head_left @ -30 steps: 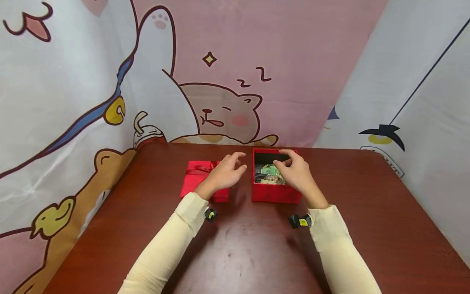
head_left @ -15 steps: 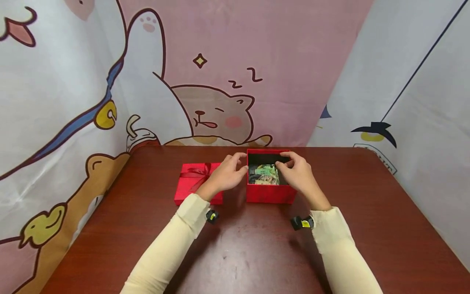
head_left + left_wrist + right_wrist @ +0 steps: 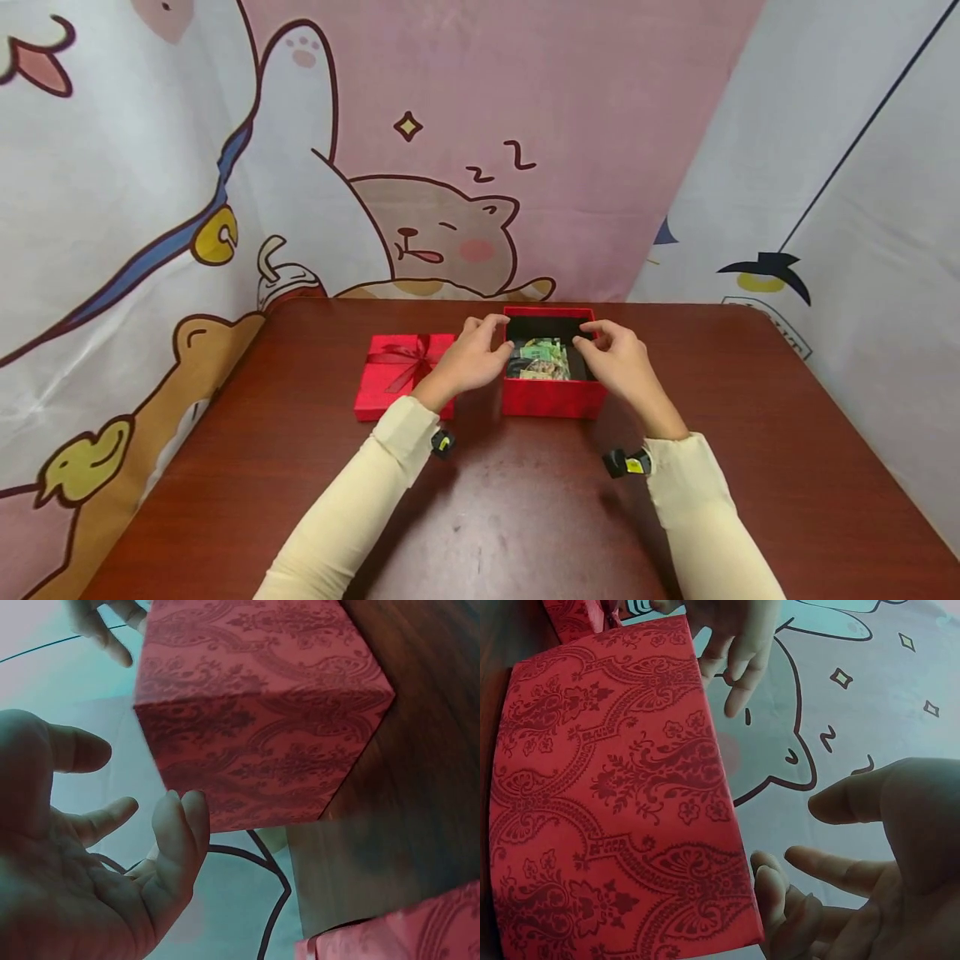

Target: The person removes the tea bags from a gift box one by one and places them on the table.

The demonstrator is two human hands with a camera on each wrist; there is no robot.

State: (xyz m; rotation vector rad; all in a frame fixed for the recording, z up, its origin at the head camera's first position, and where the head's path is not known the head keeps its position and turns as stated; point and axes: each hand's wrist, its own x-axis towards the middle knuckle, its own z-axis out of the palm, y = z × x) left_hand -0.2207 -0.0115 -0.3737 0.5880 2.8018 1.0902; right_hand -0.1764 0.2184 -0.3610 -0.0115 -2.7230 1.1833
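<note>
An open-topped red box [image 3: 555,400] with a dark inside stands on the table and holds green and clear packets [image 3: 542,358]. At its left wall is my left hand [image 3: 472,354], fingers loosely bent, thumb at the rim. My right hand [image 3: 618,358] is at the right wall, thumb over the opening, nothing gripped. In the left wrist view, fingertips of the left hand [image 3: 97,862] are right by the patterned box [image 3: 255,757]; contact is unclear. The right wrist view has the right hand [image 3: 862,877] with fingertips at the box's edge [image 3: 622,802].
A red lid [image 3: 386,375] with a dark red ribbon bow [image 3: 405,362] lies on the brown table [image 3: 480,517], left of the box and partly behind my left wrist. Behind the table hangs a cartoon-printed cloth [image 3: 585,150].
Relative to the box, both hands have shifted slightly right, my left thumb to the rim and my right hand outward. The head view has turned a little. The packets stay in the box.
</note>
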